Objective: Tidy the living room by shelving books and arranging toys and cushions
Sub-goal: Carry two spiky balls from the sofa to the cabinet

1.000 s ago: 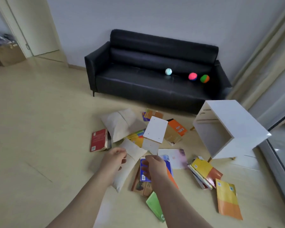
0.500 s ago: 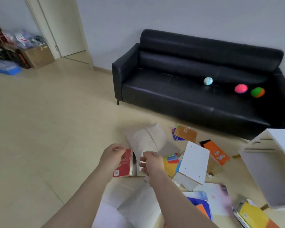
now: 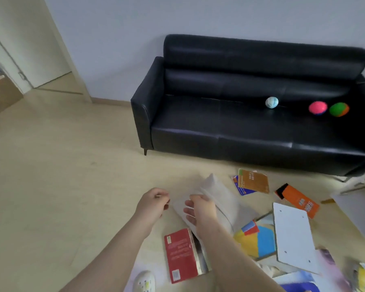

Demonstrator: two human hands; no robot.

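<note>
A beige cushion (image 3: 221,197) lies on the floor among scattered books. My right hand (image 3: 200,209) grips its near left part, fingers curled into the fabric. My left hand (image 3: 154,201) hovers just left of the cushion's corner with its fingers curled, and I see nothing in it. A red book (image 3: 181,255) lies below my hands. Further right are a brown book (image 3: 253,181), an orange book (image 3: 299,202) and a yellow-and-blue book (image 3: 256,239). Three toy balls sit on the black sofa (image 3: 198,127): a pale one (image 3: 271,102), a pink one (image 3: 317,107) and a green-orange one (image 3: 339,109).
A white board (image 3: 293,234) lies flat over the books at the right. A white shelf unit's edge (image 3: 354,184) shows at the far right. A cardboard box (image 3: 2,95) stands by the doorway at the left. Bare floor (image 3: 61,165) stretches left of the sofa.
My view has swung left and closer to the sofa. My right hand has moved up from the books and taken hold of the beige cushion; my left hand has moved along with it.
</note>
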